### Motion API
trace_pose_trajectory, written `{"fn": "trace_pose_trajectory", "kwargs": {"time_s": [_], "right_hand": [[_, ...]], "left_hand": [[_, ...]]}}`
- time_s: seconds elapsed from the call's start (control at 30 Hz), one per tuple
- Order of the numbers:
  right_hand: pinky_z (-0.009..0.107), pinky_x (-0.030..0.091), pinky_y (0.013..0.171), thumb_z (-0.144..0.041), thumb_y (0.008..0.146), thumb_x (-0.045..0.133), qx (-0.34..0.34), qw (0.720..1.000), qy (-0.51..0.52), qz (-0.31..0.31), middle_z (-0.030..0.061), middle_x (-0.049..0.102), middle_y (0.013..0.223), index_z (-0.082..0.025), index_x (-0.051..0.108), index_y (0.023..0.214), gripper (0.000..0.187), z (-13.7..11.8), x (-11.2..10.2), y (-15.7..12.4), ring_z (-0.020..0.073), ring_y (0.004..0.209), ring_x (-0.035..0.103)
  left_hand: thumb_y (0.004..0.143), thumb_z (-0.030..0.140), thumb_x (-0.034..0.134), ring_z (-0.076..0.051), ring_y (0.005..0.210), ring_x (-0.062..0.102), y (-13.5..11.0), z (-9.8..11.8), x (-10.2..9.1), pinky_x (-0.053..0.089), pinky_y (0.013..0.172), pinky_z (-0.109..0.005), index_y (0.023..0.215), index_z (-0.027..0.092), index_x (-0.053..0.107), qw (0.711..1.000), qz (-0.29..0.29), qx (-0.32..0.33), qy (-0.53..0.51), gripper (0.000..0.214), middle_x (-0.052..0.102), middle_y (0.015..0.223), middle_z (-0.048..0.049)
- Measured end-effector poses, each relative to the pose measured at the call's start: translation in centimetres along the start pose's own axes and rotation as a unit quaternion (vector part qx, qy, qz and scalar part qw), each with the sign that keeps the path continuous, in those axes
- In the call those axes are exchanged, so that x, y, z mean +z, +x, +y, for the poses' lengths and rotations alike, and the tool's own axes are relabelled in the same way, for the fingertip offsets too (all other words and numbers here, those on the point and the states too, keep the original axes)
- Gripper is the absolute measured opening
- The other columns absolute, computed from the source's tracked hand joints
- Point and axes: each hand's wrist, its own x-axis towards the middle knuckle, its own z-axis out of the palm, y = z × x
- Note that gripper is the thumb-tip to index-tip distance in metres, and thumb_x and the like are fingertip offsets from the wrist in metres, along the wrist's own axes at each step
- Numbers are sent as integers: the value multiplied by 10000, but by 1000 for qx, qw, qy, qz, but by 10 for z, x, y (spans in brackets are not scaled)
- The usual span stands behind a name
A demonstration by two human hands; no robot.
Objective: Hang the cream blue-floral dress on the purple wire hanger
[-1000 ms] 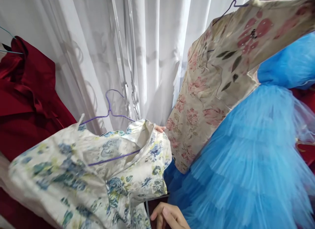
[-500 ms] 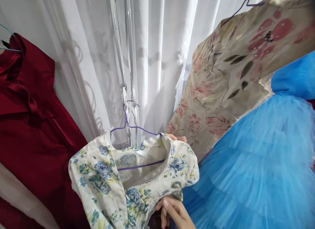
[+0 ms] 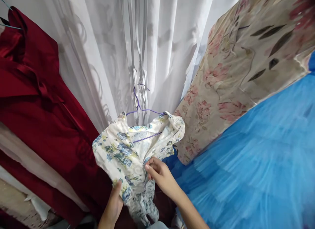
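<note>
A white dress with blue flower print (image 3: 123, 150) hangs on a purple wire hanger (image 3: 141, 107) whose hook sits on a clear rack post (image 3: 139, 58). My right hand (image 3: 159, 173) pinches the dress's front fabric at the middle, fingers closed on it. My left hand (image 3: 112, 207) grips the lower left part of the same dress from below, thumb over the cloth.
A dark red satin garment (image 3: 36, 91) hangs at the left on a blue hanger. A beige dress with pink flowers (image 3: 241, 68) and a blue tulle skirt (image 3: 246, 163) fill the right. White sheer curtains (image 3: 98, 41) hang behind.
The blue-flowered dress moved right and away, and its hanger hook now sits on the clear rack post. My right hand shifted from the collar to the front fabric; my left hand came up from below.
</note>
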Motion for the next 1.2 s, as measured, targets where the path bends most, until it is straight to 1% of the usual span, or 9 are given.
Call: {"fn": "trace_pose_trajectory", "kwargs": {"time_s": [0.07,0.17,0.33,0.53,0.7,0.77,0.97,1.1,1.2], "right_hand": [[237,387,539,-506,875,621,-18,997,-59,34,-18,590,579,-181,587,874,327,-4,11,11,146,550,538],[231,364,516,-467,896,591,-24,994,-93,53,-16,583,556,-187,566,789,301,-6,17,20,134,517,515],[231,312,471,-465,869,625,3,998,7,54,-36,529,508,-185,542,732,323,1,8,9,108,453,449],[246,267,482,-498,845,659,21,993,68,89,-36,524,506,-188,524,706,366,13,-9,-13,101,469,410],[254,259,506,-469,878,635,20,992,85,96,-35,535,531,-182,533,746,331,15,-21,-19,101,490,404],[254,263,514,-458,883,632,16,992,89,92,-37,532,535,-183,529,744,325,15,-26,-20,102,497,403],[257,272,530,-430,908,603,12,994,99,37,-34,546,546,-184,529,767,292,16,-35,-17,111,513,418],[261,289,550,-393,895,629,12,995,96,-11,-34,552,564,-185,528,768,264,11,-42,-14,117,533,444],[257,304,565,-352,881,648,11,995,94,-31,-42,532,571,-185,516,746,252,7,-48,-13,119,547,473]], "left_hand": [[689,615,741,-307,1345,471,-1,-7,-4,388,1125,-444,1290,311,615,995,93,38,-2,685,630,1308,-102],[718,496,782,-301,1360,451,1,-11,0,350,1152,-431,1240,223,641,986,145,80,-3,605,614,1333,-111],[706,477,804,-314,1229,579,4,-5,-5,439,1072,-455,1140,191,670,961,242,34,-128,537,690,1202,-111],[666,353,853,-304,1176,618,5,16,-20,517,989,-401,1199,200,656,951,191,69,-232,588,718,1143,-87],[621,316,874,-333,1104,654,7,30,-27,532,968,-448,1083,169,709,945,184,86,-257,511,739,1074,-107],[612,316,875,-348,1110,647,7,35,-29,524,979,-469,1063,159,717,943,196,106,-248,502,742,1060,-113],[714,424,784,-351,1220,577,3,47,-29,447,1065,-514,1224,237,660,942,197,144,-230,557,697,1202,-98],[751,440,752,-334,1306,502,7,51,-27,354,1136,-522,1266,257,622,927,210,260,-168,561,640,1299,-87],[727,374,788,-334,1310,490,11,55,-32,272,1174,-529,1246,210,634,891,285,344,-85,565,647,1270,-92]]}}
